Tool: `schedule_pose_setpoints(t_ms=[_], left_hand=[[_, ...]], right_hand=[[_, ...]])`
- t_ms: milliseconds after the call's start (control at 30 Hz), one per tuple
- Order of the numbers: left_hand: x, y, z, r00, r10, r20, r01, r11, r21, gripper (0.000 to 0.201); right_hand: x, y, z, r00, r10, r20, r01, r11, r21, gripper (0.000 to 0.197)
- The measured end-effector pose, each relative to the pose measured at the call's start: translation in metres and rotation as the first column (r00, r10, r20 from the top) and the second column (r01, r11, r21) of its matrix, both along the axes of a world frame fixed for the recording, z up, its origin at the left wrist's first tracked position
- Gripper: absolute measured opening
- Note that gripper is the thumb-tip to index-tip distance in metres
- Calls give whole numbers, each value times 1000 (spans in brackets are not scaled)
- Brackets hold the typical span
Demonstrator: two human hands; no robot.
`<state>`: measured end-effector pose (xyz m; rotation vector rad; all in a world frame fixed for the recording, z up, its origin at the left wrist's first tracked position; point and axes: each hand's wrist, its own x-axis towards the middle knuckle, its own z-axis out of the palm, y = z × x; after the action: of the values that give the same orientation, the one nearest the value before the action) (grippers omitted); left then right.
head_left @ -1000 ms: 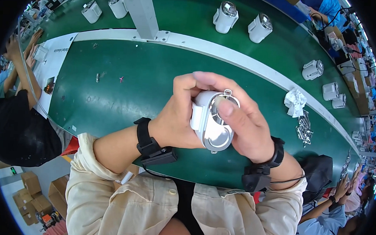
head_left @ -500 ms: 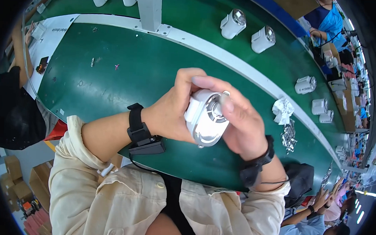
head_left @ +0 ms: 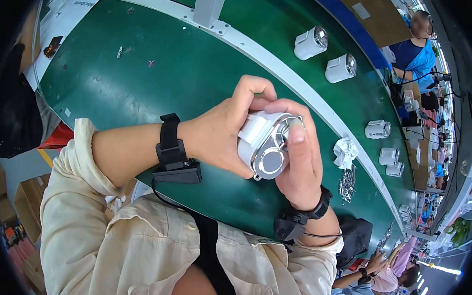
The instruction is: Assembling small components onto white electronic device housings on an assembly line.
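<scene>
A white, rounded device (head_left: 271, 163) with a shiny silver face is between my two hands, above the green table. Its face has a larger grey disc at the lower end and a smaller round fitting at the upper end. My left hand (head_left: 223, 132) wraps around its white side from the left. My right hand (head_left: 303, 164) closes on it from the right, with the thumb pressed near the upper round fitting. A small metal loop sticks out at the lower corner. Some right fingers are hidden behind the device.
Similar white devices (head_left: 311, 43) stand on the green strip beyond a white rail (head_left: 283, 67). Right of my hands lie crumpled white material (head_left: 345, 152) and a heap of small metal parts (head_left: 346, 184). A white post (head_left: 210, 6) rises from the rail. Other people sit at both sides.
The device has tilted, so its silver face points more to the right. My right thumb stays near the upper fitting. The whole view has shifted and turned slightly.
</scene>
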<state>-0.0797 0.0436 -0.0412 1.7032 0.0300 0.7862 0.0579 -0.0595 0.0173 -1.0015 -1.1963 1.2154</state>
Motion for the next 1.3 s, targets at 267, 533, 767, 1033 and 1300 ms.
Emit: schedule_pose_setpoints(t_ms=[267, 533, 767, 1033, 1300], left_hand=[[0, 2, 0, 998, 53, 32, -57, 987, 149, 103], [-1, 2, -2, 998, 61, 34, -65, 990, 124, 95], [8, 4, -6, 973, 22, 230, -80, 966, 245, 93], [8, 4, 0, 966, 13, 260, -84, 960, 266, 90], [5, 4, -5, 981, 16, 195, -57, 977, 207, 89]], right_hand=[[-2, 1, 4, 986, -5, -164, -9, 997, -82, 36], [10, 7, -1, 954, 159, -253, -184, 980, -80, 32], [1, 3, 2, 995, 92, 35, -93, 995, 45, 39], [-10, 0, 1, 1000, -6, 14, 5, 999, 41, 37], [5, 10, -1, 986, 158, 55, -165, 974, 153, 25]])
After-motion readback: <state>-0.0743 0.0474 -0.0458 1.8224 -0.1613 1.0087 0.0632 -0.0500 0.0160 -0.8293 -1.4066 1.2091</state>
